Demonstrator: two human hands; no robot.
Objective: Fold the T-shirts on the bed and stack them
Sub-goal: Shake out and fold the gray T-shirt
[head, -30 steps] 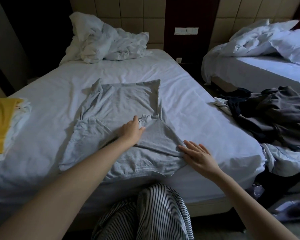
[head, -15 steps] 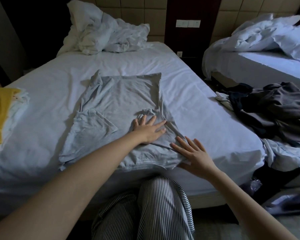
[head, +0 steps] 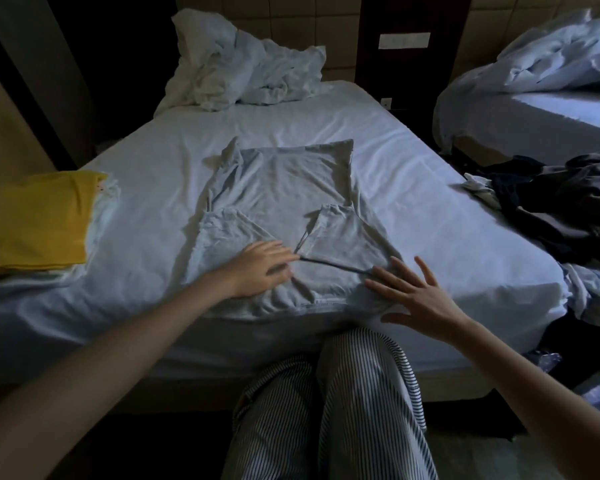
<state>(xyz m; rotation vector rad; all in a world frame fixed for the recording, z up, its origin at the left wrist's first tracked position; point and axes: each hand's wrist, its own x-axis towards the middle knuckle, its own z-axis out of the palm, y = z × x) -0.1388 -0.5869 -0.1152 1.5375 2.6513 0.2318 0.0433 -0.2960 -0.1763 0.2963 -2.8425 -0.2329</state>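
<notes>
A light grey T-shirt (head: 284,192) lies spread on the bed (head: 413,174), both sleeves folded in over its body. My left hand (head: 260,271) rests flat on the shirt's near part, fingertips by the edge of the right sleeve flap. At the shirt's near right corner my right hand (head: 416,296) presses down with fingers spread. A folded yellow T-shirt (head: 35,220) lies on top of white garments at the bed's left edge.
A crumpled white duvet and pillow (head: 243,74) lie at the head of the bed. A heap of dark clothes (head: 565,206) sits on the right, by a second bed (head: 551,109). My striped trouser legs (head: 329,410) are against the bed's foot.
My left hand slid left and nearer across the shirt, off the right sleeve flap. My right hand shifted a little right at the near corner. The sleeve flap lies flatter.
</notes>
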